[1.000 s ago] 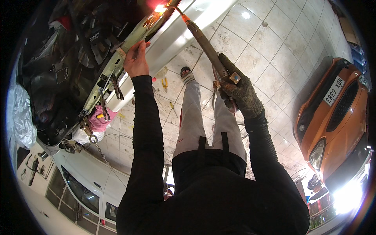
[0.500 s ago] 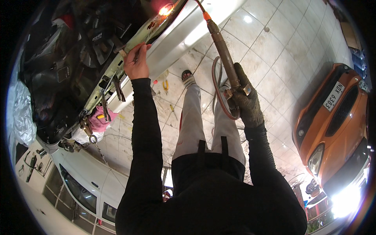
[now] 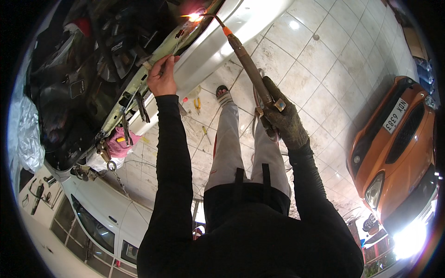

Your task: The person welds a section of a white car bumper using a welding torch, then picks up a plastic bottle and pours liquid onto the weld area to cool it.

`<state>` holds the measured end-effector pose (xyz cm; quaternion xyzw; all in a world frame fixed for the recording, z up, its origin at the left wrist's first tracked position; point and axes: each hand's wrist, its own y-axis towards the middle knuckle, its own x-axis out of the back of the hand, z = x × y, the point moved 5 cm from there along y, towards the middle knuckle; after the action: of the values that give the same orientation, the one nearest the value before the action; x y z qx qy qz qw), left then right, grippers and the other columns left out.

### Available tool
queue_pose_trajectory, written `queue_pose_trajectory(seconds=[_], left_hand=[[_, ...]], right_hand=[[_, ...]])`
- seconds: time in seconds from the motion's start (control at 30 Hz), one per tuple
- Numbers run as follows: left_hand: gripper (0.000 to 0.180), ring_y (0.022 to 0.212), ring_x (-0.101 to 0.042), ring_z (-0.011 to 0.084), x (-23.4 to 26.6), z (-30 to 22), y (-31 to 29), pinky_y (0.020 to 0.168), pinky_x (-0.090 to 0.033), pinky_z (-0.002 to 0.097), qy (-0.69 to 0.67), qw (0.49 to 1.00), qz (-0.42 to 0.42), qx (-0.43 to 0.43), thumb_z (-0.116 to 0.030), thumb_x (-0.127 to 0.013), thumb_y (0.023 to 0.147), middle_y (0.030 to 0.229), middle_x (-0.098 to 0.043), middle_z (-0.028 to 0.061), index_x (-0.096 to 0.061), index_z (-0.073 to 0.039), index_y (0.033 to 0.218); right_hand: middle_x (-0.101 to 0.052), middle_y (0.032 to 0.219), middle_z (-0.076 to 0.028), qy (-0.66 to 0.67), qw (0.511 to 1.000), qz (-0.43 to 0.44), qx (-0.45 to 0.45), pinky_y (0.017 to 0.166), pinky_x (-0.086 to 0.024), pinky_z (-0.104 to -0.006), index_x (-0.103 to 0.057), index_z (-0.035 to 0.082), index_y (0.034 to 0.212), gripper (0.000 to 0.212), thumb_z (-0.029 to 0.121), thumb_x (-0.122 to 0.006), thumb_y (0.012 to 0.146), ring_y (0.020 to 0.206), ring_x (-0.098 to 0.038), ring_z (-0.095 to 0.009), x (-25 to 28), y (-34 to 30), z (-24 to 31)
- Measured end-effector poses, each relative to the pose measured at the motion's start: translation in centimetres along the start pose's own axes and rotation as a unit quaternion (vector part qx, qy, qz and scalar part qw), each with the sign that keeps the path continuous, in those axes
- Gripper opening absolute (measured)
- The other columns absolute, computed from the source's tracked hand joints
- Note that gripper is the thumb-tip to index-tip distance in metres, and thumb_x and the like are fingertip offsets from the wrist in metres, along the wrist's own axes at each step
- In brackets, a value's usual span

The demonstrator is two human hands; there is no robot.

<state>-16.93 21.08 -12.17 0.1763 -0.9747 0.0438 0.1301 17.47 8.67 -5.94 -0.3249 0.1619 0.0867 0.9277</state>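
My gloved right hand is closed around a brown gas welding torch with an orange collar. Its thin bent nozzle reaches up and left to a bright flame on the pale green metal edge of a car body. Close to that edge, my bare left hand pinches a thin metal rod, whose far end points toward the glow. Locking pliers hang clamped to the edge below my left hand. A hose runs from the torch behind my right hand, partly hidden.
A white bumper or sill panel lies along the body edge. Yellow-handled pliers and a screwdriver rest on the tiled floor. An orange car stands at right, a white car at lower left. A pink cloth hangs by a chain.
The torch has swung left, bringing its nozzle and flame over the glowing spot on the metal edge. My right hand has shifted slightly left and down; my left hand stays nearly still.
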Motion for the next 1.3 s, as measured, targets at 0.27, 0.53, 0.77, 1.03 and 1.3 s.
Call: queue_pose_trajectory(seconds=[0.27,0.53,0.77,1.03,1.3], left_hand=[[0.015,0.093,-0.077,0.02,-0.2,0.1,0.1,0.089,-0.056,0.0276,-0.024,1.0,-0.003,-0.001,-0.004,-0.072,0.099,0.102,-0.078,0.0127,-0.075,0.004,0.112],[0.016,0.093,-0.077,0.0202,-0.1,0.0,0.2,0.089,-0.057,0.0278,-0.027,1.0,0.0,-0.006,-0.004,-0.071,0.099,0.103,-0.078,0.0135,-0.074,0.005,0.113],[0.016,0.094,-0.077,0.0201,-0.4,-0.6,0.2,0.088,-0.057,0.0276,-0.013,1.0,0.002,-0.001,-0.004,-0.073,0.099,0.103,-0.078,0.013,-0.074,0.004,0.112],[0.016,0.093,-0.076,0.0192,-0.2,0.0,0.3,0.089,-0.056,0.0277,-0.034,0.999,0.001,0.007,-0.006,-0.074,0.099,0.103,-0.078,0.0124,-0.075,0.004,0.111],[0.017,0.094,-0.076,0.0193,-0.3,-0.1,0.2,0.089,-0.056,0.0282,-0.034,0.999,-0.002,0.02,-0.007,-0.074,0.099,0.102,-0.078,0.012,-0.075,0.004,0.112]], right_hand=[[-0.06,0.073,-0.004,-0.002,1.0,-0.009,-0.003,0.045,-0.046,-0.0272,-0.034,0.005,0.163,0.072,0.011,-0.065,0.099,0.05,-0.052,-0.011,-0.3,0.3,0.0],[-0.059,0.074,-0.002,-0.021,1.0,-0.01,-0.006,0.047,-0.046,-0.0273,-0.034,0.005,0.163,0.072,0.007,-0.064,0.098,0.052,-0.053,-0.011,-0.6,0.2,1.0],[-0.06,0.082,-0.002,-0.002,1.0,-0.002,-0.007,0.049,-0.047,-0.0247,-0.034,0.008,0.164,0.078,0.012,-0.069,0.095,0.06,-0.056,-0.009,0.0,0.4,0.3],[-0.058,0.081,0.0,-0.038,0.999,-0.004,-0.024,0.048,-0.046,-0.0243,-0.035,0.007,0.164,0.077,0.016,-0.07,0.096,0.057,-0.054,-0.008,-0.2,0.3,0.7],[-0.059,0.08,0.0,-0.03,0.999,0.001,-0.035,0.048,-0.045,-0.0249,-0.035,0.008,0.164,0.076,0.014,-0.067,0.096,0.056,-0.054,-0.008,0.6,0.3,-0.4]])
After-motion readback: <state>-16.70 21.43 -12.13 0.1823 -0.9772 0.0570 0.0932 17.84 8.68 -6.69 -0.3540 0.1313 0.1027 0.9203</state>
